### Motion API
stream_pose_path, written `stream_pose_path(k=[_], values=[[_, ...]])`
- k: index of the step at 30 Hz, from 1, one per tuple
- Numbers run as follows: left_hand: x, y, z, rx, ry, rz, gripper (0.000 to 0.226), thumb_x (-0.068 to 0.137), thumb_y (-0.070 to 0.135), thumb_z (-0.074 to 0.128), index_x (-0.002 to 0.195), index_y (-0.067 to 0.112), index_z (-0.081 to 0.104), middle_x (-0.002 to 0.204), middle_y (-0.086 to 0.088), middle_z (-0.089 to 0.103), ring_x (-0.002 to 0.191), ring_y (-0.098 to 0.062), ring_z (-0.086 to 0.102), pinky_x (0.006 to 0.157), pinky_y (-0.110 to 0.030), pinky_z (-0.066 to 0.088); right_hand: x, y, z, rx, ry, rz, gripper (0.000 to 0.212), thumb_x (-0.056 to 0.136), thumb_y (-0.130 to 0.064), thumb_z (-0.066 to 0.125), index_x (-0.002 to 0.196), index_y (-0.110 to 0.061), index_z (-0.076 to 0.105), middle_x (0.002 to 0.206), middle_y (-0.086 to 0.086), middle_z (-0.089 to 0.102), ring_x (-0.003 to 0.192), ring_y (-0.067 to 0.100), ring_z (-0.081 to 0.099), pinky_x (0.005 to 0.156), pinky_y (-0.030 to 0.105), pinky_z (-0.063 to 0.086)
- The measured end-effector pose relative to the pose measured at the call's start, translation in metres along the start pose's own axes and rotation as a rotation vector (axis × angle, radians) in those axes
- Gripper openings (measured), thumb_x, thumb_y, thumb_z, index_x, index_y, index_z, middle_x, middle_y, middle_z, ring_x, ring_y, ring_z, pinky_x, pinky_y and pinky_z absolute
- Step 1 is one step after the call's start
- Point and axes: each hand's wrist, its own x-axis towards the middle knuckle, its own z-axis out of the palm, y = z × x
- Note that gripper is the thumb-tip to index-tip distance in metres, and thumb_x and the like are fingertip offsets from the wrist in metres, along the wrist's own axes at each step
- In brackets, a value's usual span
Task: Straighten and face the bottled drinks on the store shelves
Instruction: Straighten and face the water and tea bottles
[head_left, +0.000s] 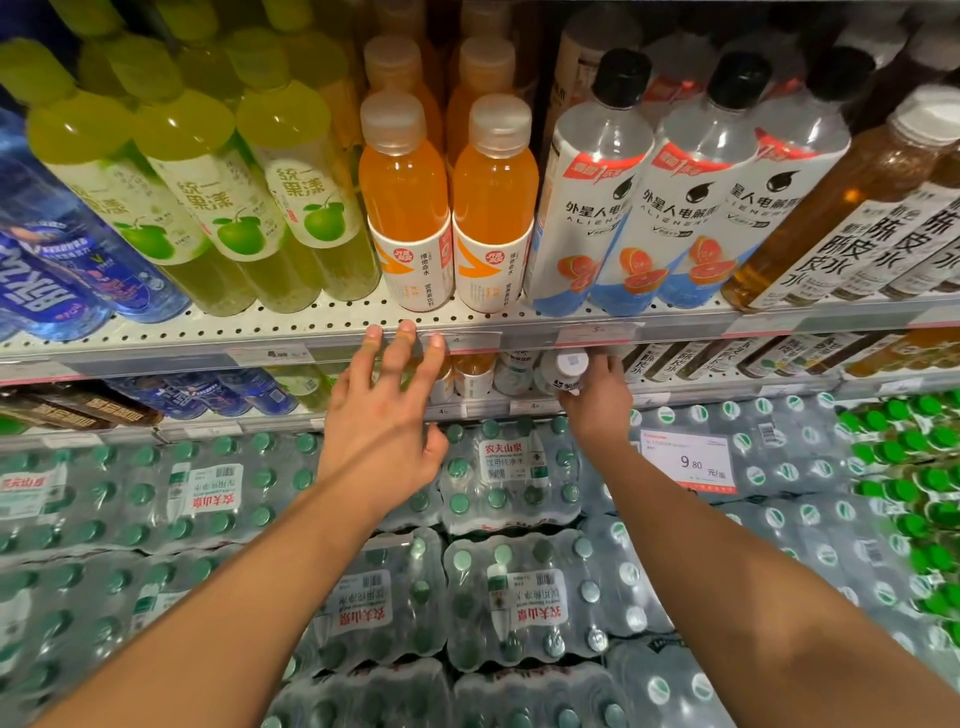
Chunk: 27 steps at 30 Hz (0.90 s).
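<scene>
On the upper shelf (332, 332) stand green fruit drinks (244, 208), two orange vitamin drinks (410, 208) and clear white-labelled electrolyte bottles (587, 208) with black caps. My left hand (384, 415) is spread open, its fingertips touching the front rail just below the orange bottles. My right hand (597, 400) reaches under that shelf and grips a white-capped bottle (569, 366) on the lower shelf; most of that bottle is hidden behind the rail and my fingers.
Blue bottles (67, 270) lean at the far left and brown tea bottles (857, 223) at the right. Below, shrink-wrapped packs of water (509, 597) are stacked, with a 9.80 price card (691, 460) and green-capped packs (914, 467) at the right.
</scene>
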Motion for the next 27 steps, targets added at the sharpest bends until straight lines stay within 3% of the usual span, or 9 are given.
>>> stream_pose_path(k=[2, 7, 16, 20, 23, 27], values=[[0.0, 0.0, 0.0, 0.006, 0.002, -0.001, 0.093, 0.077, 0.046, 0.06, 0.159, 0.025, 0.022, 0.163, -0.01, 0.024, 0.149, -0.039, 0.019, 0.102, -0.056, 0.045, 0.004, -0.001, -0.001, -0.047, -0.021, 0.002, 0.064, 0.077, -0.023, 0.088, 0.13, -0.008, 0.055, 0.129, 0.018, 0.057, 0.101, 0.043, 0.064, 0.077, 0.048, 0.057], [0.0, 0.001, 0.002, 0.006, 0.006, 0.001, 0.093, 0.077, 0.047, 0.058, 0.159, 0.024, 0.02, 0.163, -0.011, 0.022, 0.149, -0.039, 0.017, 0.102, -0.057, 0.046, 0.017, -0.005, -0.014, -0.179, -0.128, 0.025, 0.036, 0.087, -0.036, 0.078, 0.101, -0.008, 0.061, 0.097, 0.015, 0.069, 0.089, 0.039, 0.067, 0.066, 0.037, 0.048], [-0.001, 0.003, 0.001, 0.014, -0.002, -0.003, 0.094, 0.078, 0.048, 0.058, 0.16, 0.024, 0.017, 0.164, -0.011, 0.019, 0.15, -0.039, 0.015, 0.1, -0.057, 0.047, 0.034, -0.006, -0.021, -0.265, -0.185, -0.034, 0.042, 0.088, -0.045, 0.074, 0.11, -0.01, 0.069, 0.105, 0.016, 0.072, 0.091, 0.038, 0.069, 0.073, 0.04, 0.056], [-0.001, 0.003, 0.002, 0.021, -0.003, -0.001, 0.095, 0.078, 0.048, 0.059, 0.16, 0.024, 0.017, 0.163, -0.012, 0.019, 0.15, -0.04, 0.015, 0.099, -0.057, 0.048, 0.034, -0.002, -0.02, -0.225, -0.152, -0.075, 0.046, 0.091, -0.053, 0.068, 0.096, -0.007, 0.069, 0.089, 0.015, 0.07, 0.083, 0.037, 0.067, 0.063, 0.035, 0.046], [-0.001, 0.004, 0.002, 0.021, -0.005, -0.004, 0.096, 0.078, 0.048, 0.059, 0.16, 0.024, 0.015, 0.164, -0.012, 0.018, 0.151, -0.04, 0.015, 0.1, -0.057, 0.047, 0.036, -0.004, -0.02, -0.207, -0.15, -0.067, 0.044, 0.094, -0.051, 0.065, 0.098, -0.007, 0.069, 0.089, 0.016, 0.071, 0.084, 0.037, 0.068, 0.063, 0.034, 0.043], [-0.002, 0.003, 0.002, 0.019, -0.006, 0.003, 0.096, 0.078, 0.049, 0.059, 0.16, 0.024, 0.015, 0.164, -0.012, 0.018, 0.151, -0.04, 0.014, 0.1, -0.058, 0.047, 0.045, -0.006, -0.018, -0.049, -0.197, -0.014, 0.034, 0.093, -0.045, 0.069, 0.103, -0.012, 0.07, 0.093, 0.016, 0.073, 0.084, 0.039, 0.07, 0.07, 0.038, 0.055]])
